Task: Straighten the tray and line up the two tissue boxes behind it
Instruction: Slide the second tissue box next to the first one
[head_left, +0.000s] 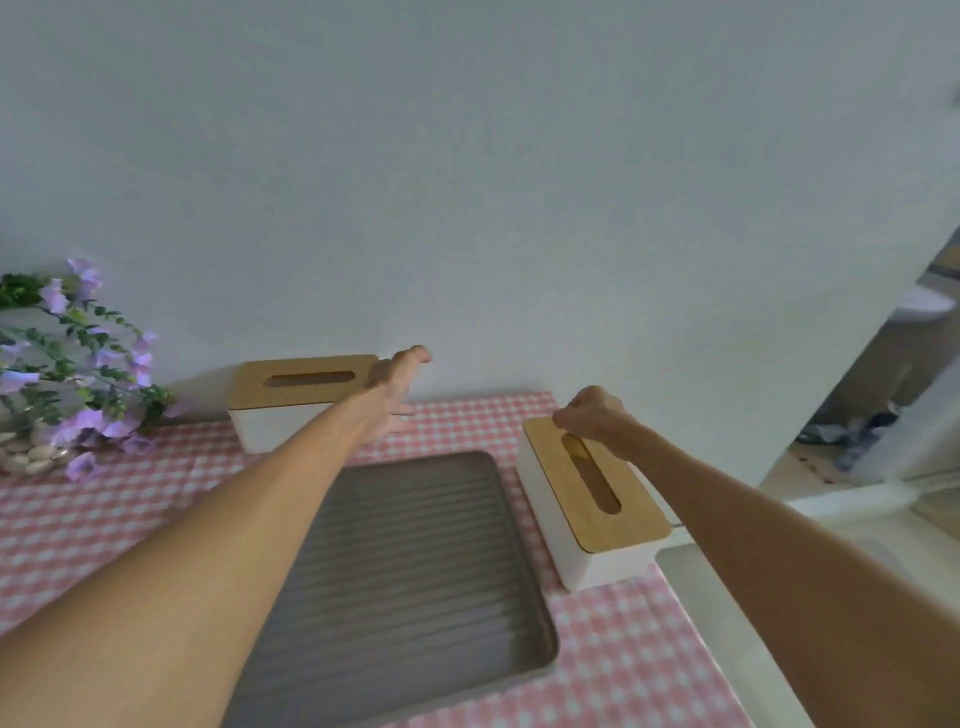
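Note:
A grey ribbed tray (415, 571) lies on the pink checked tablecloth, slightly turned, with my left forearm crossing its left part. The left tissue box (296, 400), white with a wooden slotted lid, stands against the wall, lengthwise along it. My left hand (392, 387) is flat with fingers stretched, against that box's right end. The right tissue box (587, 499) sits to the right of the tray, pointing away from me at an angle. My right hand (592, 413) has its fingers curled over that lid's far end.
A glass vase of purple flowers with pebbles (62, 374) stands at the far left of the table (623, 665). A white wall runs right behind the table. A white surface (727, 597) adjoins the table's right edge, with a doorway beyond.

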